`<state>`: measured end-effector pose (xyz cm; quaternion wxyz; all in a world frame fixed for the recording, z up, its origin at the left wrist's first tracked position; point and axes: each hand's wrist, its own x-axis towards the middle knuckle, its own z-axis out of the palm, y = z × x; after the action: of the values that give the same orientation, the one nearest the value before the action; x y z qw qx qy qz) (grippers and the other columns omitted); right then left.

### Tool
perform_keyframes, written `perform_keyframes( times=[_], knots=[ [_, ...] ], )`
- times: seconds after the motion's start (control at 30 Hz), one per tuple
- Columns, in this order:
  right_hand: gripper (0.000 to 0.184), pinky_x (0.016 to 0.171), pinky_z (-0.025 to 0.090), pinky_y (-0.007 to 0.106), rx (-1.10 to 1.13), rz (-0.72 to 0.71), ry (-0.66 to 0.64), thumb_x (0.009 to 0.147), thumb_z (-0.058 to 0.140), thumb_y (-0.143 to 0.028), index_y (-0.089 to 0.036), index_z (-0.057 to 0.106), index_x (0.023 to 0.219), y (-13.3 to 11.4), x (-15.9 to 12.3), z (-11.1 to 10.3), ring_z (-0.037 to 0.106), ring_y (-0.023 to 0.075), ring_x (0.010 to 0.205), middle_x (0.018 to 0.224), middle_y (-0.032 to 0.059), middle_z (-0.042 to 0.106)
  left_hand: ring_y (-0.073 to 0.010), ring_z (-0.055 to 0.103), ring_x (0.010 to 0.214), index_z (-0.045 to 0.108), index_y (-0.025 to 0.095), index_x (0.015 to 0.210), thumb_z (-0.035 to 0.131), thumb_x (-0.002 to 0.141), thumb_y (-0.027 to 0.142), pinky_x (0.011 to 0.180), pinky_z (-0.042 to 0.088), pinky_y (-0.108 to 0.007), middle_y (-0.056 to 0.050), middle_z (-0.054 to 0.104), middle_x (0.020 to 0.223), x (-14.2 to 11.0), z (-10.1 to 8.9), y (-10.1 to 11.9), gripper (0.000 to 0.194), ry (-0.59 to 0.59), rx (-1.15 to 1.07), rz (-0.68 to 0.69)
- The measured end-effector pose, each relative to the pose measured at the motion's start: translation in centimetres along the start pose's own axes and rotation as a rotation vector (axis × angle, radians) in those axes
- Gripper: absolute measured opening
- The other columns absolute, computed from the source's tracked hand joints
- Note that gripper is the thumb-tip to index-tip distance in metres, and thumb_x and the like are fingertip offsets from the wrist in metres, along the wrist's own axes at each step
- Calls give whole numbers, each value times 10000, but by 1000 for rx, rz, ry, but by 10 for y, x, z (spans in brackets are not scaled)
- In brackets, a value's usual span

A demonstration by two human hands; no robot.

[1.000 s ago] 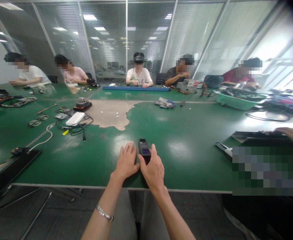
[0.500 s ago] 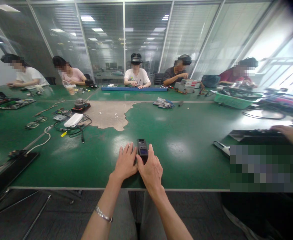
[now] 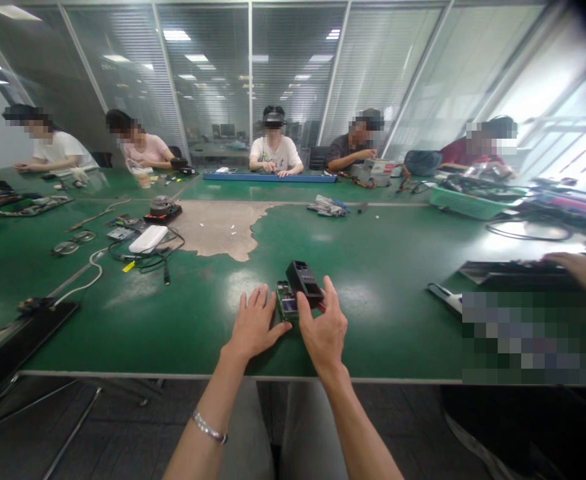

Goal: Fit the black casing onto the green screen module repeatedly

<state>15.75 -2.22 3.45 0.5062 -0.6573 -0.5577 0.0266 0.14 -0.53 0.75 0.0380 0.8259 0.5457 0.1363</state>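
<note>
On the green tabletop in front of me lies a small green circuit board (image 3: 287, 301) with a little dark screen. My left hand (image 3: 257, 327) rests flat with its fingers spread, the thumb at the board's near left corner. A black plastic housing (image 3: 303, 280) with cut-out openings is tilted just right of the board, raised off it. My right hand (image 3: 325, 327) grips that housing between the thumb and the fingers. Part of the housing's lower end is hidden behind the thumb.
A white adapter (image 3: 147, 239) with black cables lies at the left, near glasses (image 3: 73, 243). A black bar (image 3: 23, 337) is at the left edge. Gloves (image 3: 327, 206) and a green basket (image 3: 467, 202) stand farther off. A neighbour's hand (image 3: 580, 267) is at the right; several people sit opposite.
The black housing has come off the circuit board and moved right in my right hand, uncovering the board. My left hand stays nearly in place, its thumb now stretched toward the board.
</note>
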Motion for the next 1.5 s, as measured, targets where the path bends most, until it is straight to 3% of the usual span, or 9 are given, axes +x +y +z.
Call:
perform_keyframes(
  times=[0.17,0.3,0.63,0.87,1.13,1.5],
  knots=[
    [676,930,487,436,-75,6,13,894,514,-493,-99,414,1434,31,-1,-1,625,290,1092,1288,204,612,-332,147,1478,327,210,1489,402,919,676,1170,123,-589,-129,236,1599,0,1,-1,740,-17,5,4],
    [658,965,473,441,-98,12,-32,901,497,-478,-89,420,1426,42,-6,2,606,297,1144,1328,206,589,-331,158,1476,358,226,1474,380,944,646,1167,126,-591,-123,238,1600,0,-1,-1,677,-20,15,5],
    [695,954,466,472,-174,-67,-94,899,492,-444,-59,348,1458,50,-12,8,574,312,1145,1343,234,559,-313,170,1477,357,253,1477,371,956,628,1170,141,-574,-111,255,1596,0,1,0,642,0,24,4],
    [739,1012,420,479,-187,-102,-64,884,522,-450,-42,317,1465,52,-13,8,496,335,1226,1375,233,516,-314,170,1477,349,192,1485,330,954,655,1179,144,-557,-130,250,1595,0,2,0,704,1,32,-6],
    [721,974,445,452,-193,-70,-80,893,520,-433,-39,324,1464,46,-14,4,526,315,1150,1261,217,582,-307,181,1475,378,193,1469,310,962,652,1181,147,-545,-124,263,1591,1,4,0,687,12,57,-14],
    [703,952,459,447,-227,-68,-122,913,469,-419,-27,310,1475,44,-16,3,554,320,1128,1342,223,559,-312,205,1467,379,177,1465,280,975,640,1174,167,-545,-135,290,1579,1,6,0,682,25,75,-5]
  ],
)
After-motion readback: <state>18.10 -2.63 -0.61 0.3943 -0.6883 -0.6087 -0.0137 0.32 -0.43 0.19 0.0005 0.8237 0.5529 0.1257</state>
